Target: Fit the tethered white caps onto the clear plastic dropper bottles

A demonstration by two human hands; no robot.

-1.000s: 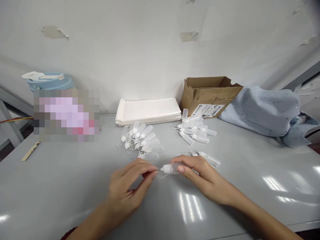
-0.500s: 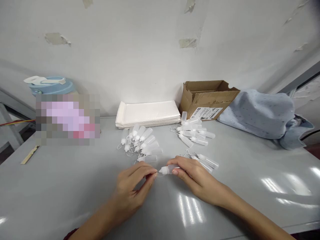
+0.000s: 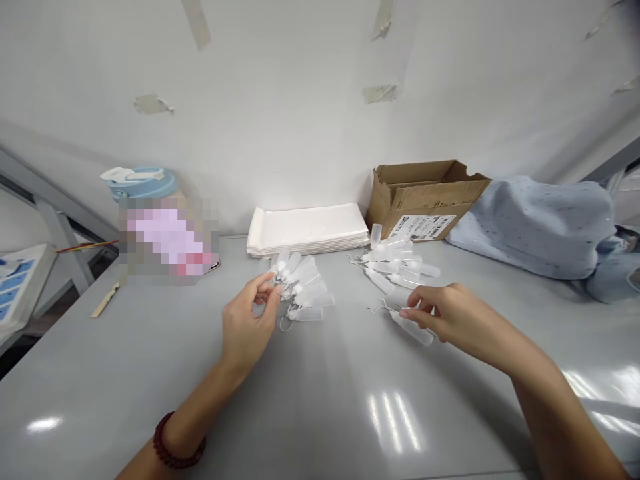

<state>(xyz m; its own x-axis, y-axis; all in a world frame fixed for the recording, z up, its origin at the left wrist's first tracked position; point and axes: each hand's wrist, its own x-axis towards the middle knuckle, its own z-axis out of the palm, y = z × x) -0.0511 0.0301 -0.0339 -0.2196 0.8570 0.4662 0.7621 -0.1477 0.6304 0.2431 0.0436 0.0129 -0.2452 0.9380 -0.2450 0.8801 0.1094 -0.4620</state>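
My left hand (image 3: 250,320) is at the left edge of a pile of clear squeeze bottles (image 3: 307,290) with white needle-tip tops and thin cap straps. Its thumb and fingertips are drawn together on a small white cap, mostly hidden by the fingers. To the right, my right hand (image 3: 443,312) pinches a clear squeeze bottle (image 3: 399,297), its lower end covered by my fingers. Just under that hand lies another squeeze bottle (image 3: 413,329), tip to the upper left. Behind it, a second group of bottles (image 3: 395,263) lies in front of the carton.
A stack of white padded envelopes (image 3: 310,227) lies against the wall. Beside it stand an open cardboard box (image 3: 435,200) and a pale blue cloth (image 3: 535,227). At left are a blue-lidded container (image 3: 145,181), a blurred-out item (image 3: 170,237) and a short yellowish strip (image 3: 105,300).
My hands have parted from the bottle they held together at centre. The right hand carried it rightward to the lower right bottles; the left hand moved up and left to the pile's edge.
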